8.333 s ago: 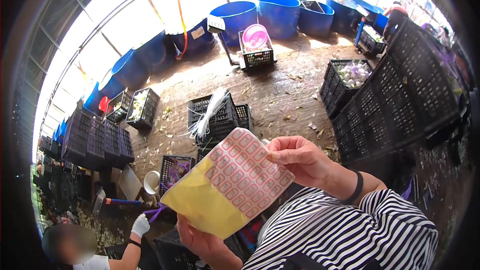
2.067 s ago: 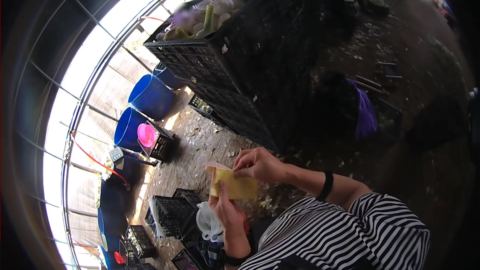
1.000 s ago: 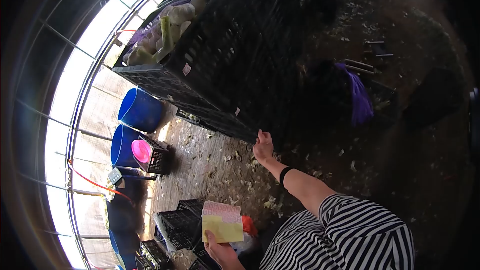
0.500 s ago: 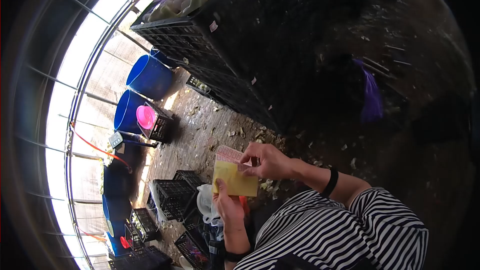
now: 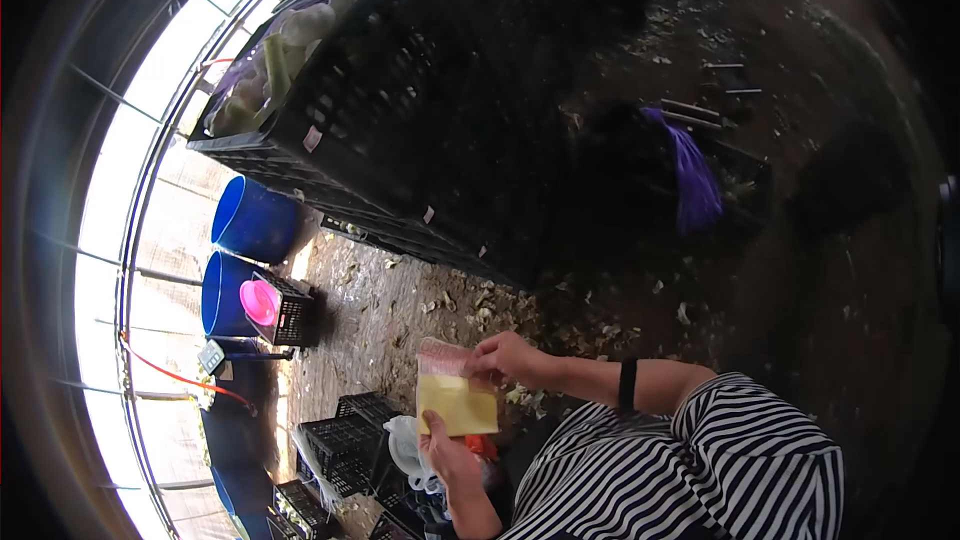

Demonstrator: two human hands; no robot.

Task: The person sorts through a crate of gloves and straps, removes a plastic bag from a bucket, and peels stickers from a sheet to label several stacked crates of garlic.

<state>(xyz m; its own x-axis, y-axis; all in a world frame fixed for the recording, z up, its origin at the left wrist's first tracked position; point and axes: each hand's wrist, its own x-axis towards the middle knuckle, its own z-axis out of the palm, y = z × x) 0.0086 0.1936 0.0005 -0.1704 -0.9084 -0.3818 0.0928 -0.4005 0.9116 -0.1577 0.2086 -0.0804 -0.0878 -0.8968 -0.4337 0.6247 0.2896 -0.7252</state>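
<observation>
My left hand [image 5: 452, 456] grips the lower left corner of a sticker sheet [image 5: 458, 412], its thumb lying on top. The sheet's lower part is bare yellow backing, and rows of pink printed stickers [image 5: 440, 354] fill its upper end. At the sheet's upper right edge, my right hand [image 5: 508, 360] is closed in a pinch at the end of the sticker rows. The fingers mostly cover the sticker there. A black band [image 5: 628, 384] circles my right forearm.
Tall stacked black crates [image 5: 400, 130] rise ahead, with pale vegetables [image 5: 300, 28] on top and small pink stickers on their sides. Blue tubs [image 5: 255, 222] and a pink bowl [image 5: 260, 302] stand left. Low black crates [image 5: 345, 445] sit beside me. Purple strands [image 5: 695, 180] lie right, with scraps across the floor.
My view has shifted, so the crates and tubs sit further left. My right hand has drawn slightly up and right across the sheet; my left hand keeps its hold.
</observation>
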